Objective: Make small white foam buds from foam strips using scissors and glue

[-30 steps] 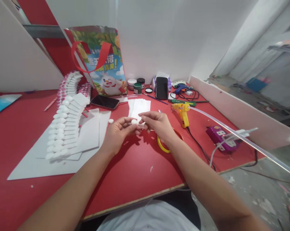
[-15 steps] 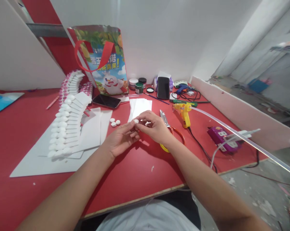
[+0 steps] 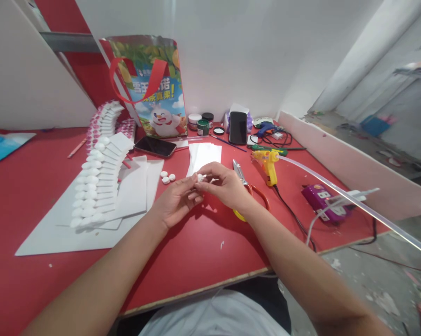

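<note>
A small round white piece (image 3: 200, 177) is pinched between the fingertips of both hands, above the table's middle. My left hand (image 3: 175, 200) is closed on it from the left, palm partly turned up. From the other side, my right hand (image 3: 226, 185) grips it with thumb and fingers, which hide part of it. Several similar white discs (image 3: 166, 180) lie on the table to the left of my hands. White paper strips (image 3: 206, 156) are just behind my fingers. Scissors (image 3: 239, 171) with orange and yellow handles rest beside my right hand, partly covered by it.
Rows of white-tipped sticks (image 3: 91, 186) lie on grey boards (image 3: 49, 233) at left. A phone (image 3: 155, 146) and a printed bag (image 3: 154, 88) are behind. On the right are a yellow glue gun (image 3: 269, 163), its long glue stick, and a purple box (image 3: 322, 203) with cables.
The white piece has turned slightly between the fingertips, showing less of its flat face. Both hands stay in nearly the same place.
</note>
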Motion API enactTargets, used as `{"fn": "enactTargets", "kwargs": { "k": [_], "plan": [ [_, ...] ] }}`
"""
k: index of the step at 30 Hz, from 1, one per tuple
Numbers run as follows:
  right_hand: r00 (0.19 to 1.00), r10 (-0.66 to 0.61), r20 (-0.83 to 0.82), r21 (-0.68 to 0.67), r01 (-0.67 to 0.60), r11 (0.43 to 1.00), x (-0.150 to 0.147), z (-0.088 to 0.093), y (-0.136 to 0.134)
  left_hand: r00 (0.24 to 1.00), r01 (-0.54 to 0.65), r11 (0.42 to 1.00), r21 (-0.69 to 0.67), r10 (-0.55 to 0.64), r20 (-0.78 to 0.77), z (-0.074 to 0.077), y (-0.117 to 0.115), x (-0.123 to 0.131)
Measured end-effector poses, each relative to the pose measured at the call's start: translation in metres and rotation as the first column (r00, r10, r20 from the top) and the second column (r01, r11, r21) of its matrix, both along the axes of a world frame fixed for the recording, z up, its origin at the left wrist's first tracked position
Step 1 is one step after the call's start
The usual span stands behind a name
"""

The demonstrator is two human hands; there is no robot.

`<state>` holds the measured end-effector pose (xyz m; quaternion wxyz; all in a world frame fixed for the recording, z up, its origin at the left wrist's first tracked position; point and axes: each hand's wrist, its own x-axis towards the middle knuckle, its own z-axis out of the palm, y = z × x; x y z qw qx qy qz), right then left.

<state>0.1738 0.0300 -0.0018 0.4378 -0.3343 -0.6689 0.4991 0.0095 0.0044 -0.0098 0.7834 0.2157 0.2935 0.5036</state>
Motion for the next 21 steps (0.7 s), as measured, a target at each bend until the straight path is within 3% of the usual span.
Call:
{"fn": "enactTargets", "kwargs": {
  "k": [7,13,16,18,21],
  "plan": [
    [0.997,-0.069,0.041,0.185,0.060,0.981,-0.001,0.004,-0.005,0.986,-0.044,0.995,0.086,0.057,-0.154,0.003,-0.004,0.002],
    [0.998,-0.058,0.012,0.167,0.055,0.984,-0.001,0.006,-0.006,0.968,-0.070,0.988,0.140,0.101,-0.228,0.004,-0.004,0.004],
    [1.000,-0.020,-0.022,0.138,0.023,0.990,0.000,0.003,-0.004,0.933,-0.085,0.967,0.239,0.162,-0.321,0.004,-0.001,0.001],
    [0.999,0.005,-0.054,0.109,0.001,0.994,0.000,0.001,-0.002,0.848,-0.091,0.921,0.378,0.271,-0.455,0.005,0.000,-0.005],
    [0.994,0.009,-0.105,-0.028,-0.012,1.000,0.001,0.001,-0.001,0.564,0.037,0.755,0.655,0.525,-0.638,0.006,0.000,-0.014]
  ]
}}
